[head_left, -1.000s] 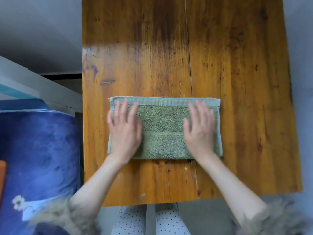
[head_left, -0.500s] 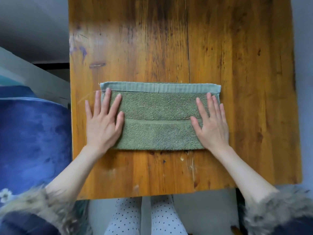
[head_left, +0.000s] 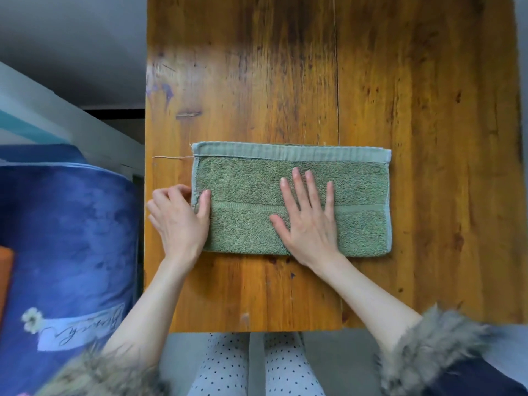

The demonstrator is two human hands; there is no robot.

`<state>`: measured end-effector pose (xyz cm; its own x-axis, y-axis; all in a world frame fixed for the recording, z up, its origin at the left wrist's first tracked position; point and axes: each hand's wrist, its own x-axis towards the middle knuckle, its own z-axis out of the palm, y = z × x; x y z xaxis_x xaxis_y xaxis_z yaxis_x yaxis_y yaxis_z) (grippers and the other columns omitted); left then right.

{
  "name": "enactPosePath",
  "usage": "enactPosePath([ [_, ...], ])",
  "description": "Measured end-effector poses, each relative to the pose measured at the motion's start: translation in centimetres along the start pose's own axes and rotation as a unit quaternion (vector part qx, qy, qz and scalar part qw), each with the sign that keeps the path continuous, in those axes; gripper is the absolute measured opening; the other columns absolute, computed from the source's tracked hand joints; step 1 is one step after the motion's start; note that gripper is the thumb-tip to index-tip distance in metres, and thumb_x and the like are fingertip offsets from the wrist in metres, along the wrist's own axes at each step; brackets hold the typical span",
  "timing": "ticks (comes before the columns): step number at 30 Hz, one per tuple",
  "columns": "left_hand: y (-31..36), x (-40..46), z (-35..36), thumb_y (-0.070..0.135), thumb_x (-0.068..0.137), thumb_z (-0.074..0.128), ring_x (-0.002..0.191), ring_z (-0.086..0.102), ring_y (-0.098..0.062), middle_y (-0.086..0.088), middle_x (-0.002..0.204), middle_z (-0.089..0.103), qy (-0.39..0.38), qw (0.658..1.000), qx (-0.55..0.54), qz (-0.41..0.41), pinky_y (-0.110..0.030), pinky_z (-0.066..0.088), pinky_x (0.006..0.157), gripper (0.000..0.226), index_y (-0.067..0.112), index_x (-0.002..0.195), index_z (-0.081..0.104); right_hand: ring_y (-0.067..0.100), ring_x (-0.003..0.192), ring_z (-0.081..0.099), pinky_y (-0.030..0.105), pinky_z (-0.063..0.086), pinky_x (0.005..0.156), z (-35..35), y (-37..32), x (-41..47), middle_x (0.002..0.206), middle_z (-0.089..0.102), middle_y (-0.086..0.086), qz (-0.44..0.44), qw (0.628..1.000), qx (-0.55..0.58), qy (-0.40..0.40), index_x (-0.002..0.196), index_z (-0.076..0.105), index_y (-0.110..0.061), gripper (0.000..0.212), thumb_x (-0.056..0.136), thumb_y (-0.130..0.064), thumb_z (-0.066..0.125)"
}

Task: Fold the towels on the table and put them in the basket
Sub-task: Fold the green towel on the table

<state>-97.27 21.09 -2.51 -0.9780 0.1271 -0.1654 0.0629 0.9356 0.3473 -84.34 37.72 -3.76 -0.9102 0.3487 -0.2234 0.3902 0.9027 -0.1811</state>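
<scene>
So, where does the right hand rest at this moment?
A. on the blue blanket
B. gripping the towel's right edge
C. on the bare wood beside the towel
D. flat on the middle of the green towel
D: the right hand lies with straight, spread fingers on the middle of the green towel.

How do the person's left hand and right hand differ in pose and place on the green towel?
The left hand grips the green towel's left edge, thumb on top; the right hand lies flat near its middle. Left fingers curl; right fingers spread straight. Both touch the towel.
</scene>
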Motion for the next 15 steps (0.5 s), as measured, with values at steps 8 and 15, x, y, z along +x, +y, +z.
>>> enactPosePath([
  [8,1.8,2.6,-1.4,0.035,0.092,0.05,0.107,0.045,-0.035,-0.015,0.108,0.058,-0.052,0.998,-0.04,-0.012,-0.044,0.033,0.09,0.027,0.009,0.098,0.055,0.024,0.144,0.0,0.052,-0.005,0.115,0.1,-0.8,1.4,0.156,0.001,0.005,0.027,0.999,-0.021,0.009,0.147,0.006,-0.021,0.067,0.093,-0.056,0.021],
  [15,5.0,8.7,-5.5,0.028,0.089,0.058,0.108,0.054,-0.029,-0.011,0.112,0.062,-0.059,0.989,-0.137,-0.012,-0.035,0.039,0.089,0.027,0.011,0.109,0.055,0.021,0.144,-0.014,0.049,-0.017,0.112,-1.8,-1.9,7.9,0.158,-0.01,0.002,0.038,0.999,-0.013,-0.02,0.149,-0.002,-0.024,0.067,0.094,-0.056,0.02],
])
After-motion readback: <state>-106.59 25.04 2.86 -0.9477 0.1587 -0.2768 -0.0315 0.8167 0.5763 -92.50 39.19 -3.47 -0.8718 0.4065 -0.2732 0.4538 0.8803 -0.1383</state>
